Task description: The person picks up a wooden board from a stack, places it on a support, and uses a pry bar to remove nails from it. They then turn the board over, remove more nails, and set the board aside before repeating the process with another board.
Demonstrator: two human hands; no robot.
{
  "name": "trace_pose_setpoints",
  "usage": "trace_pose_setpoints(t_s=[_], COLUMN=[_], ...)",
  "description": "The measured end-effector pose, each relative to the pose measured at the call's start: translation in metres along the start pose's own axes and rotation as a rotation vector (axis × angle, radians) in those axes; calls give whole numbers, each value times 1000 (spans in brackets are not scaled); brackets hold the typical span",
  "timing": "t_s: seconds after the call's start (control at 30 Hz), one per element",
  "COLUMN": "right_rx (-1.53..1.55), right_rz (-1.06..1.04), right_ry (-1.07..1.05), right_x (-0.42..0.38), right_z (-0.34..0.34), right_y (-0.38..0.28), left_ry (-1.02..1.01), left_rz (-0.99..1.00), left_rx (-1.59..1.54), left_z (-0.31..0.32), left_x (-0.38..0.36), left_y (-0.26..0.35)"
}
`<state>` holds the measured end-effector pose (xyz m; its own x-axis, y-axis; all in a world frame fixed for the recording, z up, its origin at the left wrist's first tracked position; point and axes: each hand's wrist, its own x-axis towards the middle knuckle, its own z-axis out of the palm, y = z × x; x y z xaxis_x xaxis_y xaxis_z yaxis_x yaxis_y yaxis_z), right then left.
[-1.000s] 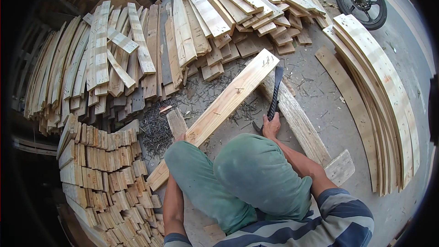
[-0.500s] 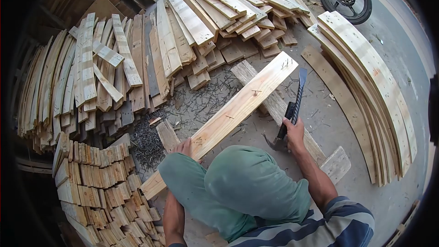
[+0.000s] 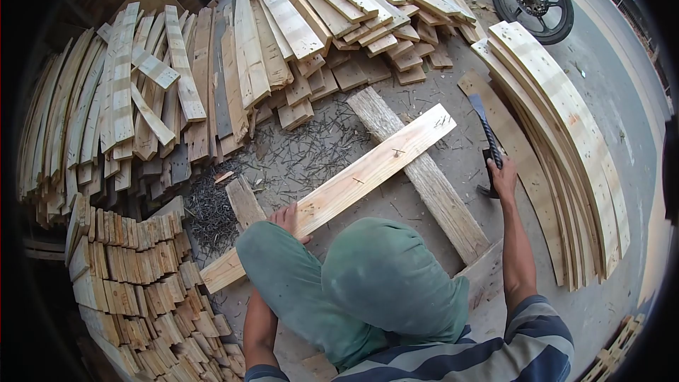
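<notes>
A pale wooden plank (image 3: 368, 174) with several nails sticking up near its far end lies slantwise in front of my knees. Its upper part crosses a rough weathered beam (image 3: 442, 194), and a shorter block (image 3: 245, 201) lies near its lower part. My left hand (image 3: 285, 219) grips the plank's edge beside my knee, its thumb partly hidden. Out to the right, my right hand (image 3: 504, 177) is wrapped around a dark pry bar (image 3: 484, 119) with a twisted shaft. The bar's flat bluish end points up and away, its hooked end is near my wrist, and it is apart from the plank.
Loose nails (image 3: 216, 212) are heaped left of the block and scattered across the concrete. Stacked boards (image 3: 290, 21) spread along the back and left. Short cut pieces (image 3: 141, 290) are piled at lower left. Long boards (image 3: 559, 127) lie at right, below a motorcycle wheel (image 3: 532, 3).
My right hand has swung the pry bar to the right and away from the beam. The plank's far end now sits lower in view, and the whole view has shifted slightly.
</notes>
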<state>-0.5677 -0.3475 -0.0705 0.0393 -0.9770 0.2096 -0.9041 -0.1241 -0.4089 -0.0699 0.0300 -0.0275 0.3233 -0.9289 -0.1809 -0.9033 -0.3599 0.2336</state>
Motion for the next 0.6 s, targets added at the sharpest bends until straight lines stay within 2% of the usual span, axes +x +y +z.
trace_pose_setpoints(t_s=[0.03, 0.07, 0.17, 0.3, 0.37, 0.43, 0.53, 0.6], right_rx=[-169, -157, -118, -20, -30, 120, 232, 224], right_rz=[-125, -9, 31, -92, -28, 131, 118, 104], right_ry=[152, -148, -179, -17, -88, -157, -92, -166], right_x=[-2, -4, -22, -19, -12, -8, -20, -24], right_z=[7, -13, -22, -8, -11, -14, -26, -14], right_y=[4, -15, -41, -42, -47, -57, -89, -87], left_ry=[65, 131, 83, 20, 44, 63, 62, 42], left_rz=[22, 43, 15, 5, 29, 37, -7, -38], left_rx=[19, 41, 69, 39, 25, -22, -94, -104], left_z=[4, 6, 4, 2, 4, 6, 3, 3], left_x=[-1, -1, 0, 1, 4, 3, -4, -9], left_y=[0, 0, 0, -1, -3, -3, 8, 13])
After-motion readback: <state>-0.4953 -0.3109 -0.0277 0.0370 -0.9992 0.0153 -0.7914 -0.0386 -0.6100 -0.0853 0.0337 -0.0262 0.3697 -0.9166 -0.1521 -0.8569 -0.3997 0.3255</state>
